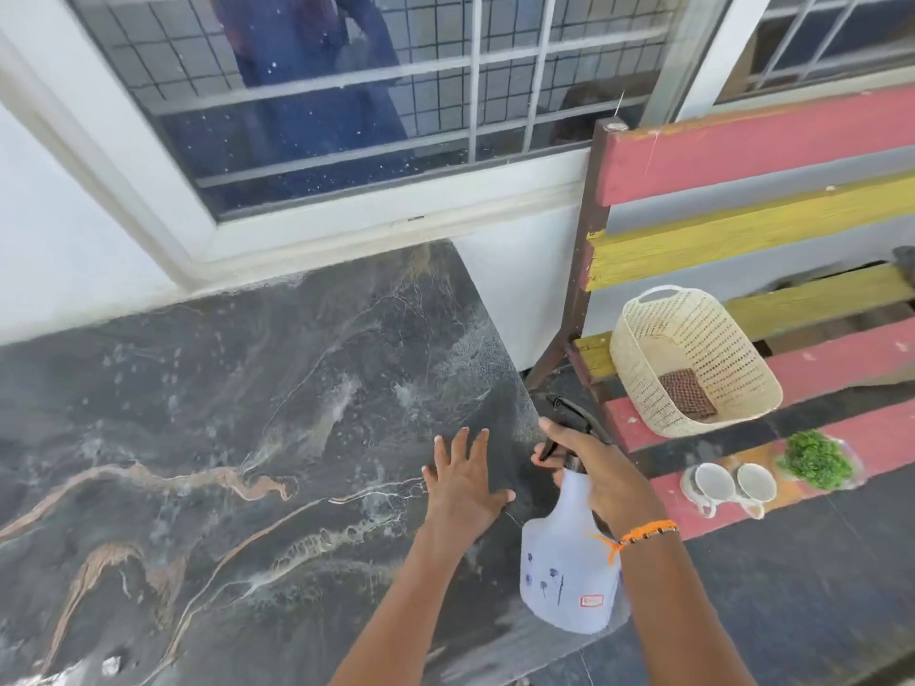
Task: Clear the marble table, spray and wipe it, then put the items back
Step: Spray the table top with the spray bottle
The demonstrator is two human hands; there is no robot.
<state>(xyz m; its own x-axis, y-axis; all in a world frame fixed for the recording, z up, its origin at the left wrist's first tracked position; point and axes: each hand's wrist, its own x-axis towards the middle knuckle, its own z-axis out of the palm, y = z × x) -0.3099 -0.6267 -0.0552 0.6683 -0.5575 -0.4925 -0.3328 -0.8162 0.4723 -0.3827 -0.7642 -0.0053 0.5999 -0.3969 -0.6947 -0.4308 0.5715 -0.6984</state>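
The dark marble table fills the left and middle, its top bare and speckled with droplets near the right edge. My left hand lies flat on the marble with fingers spread, holding nothing. My right hand grips the neck and black trigger of a pale blue spray bottle at the table's right edge, nozzle pointing up and left over the marble. On the bench to the right stand a cream woven basket with a brown cloth inside, two white cups and a small green plant.
A red and yellow slatted wooden bench stands right of the table. A white wall and a barred window run behind the table. Dark floor tiles lie at the lower right.
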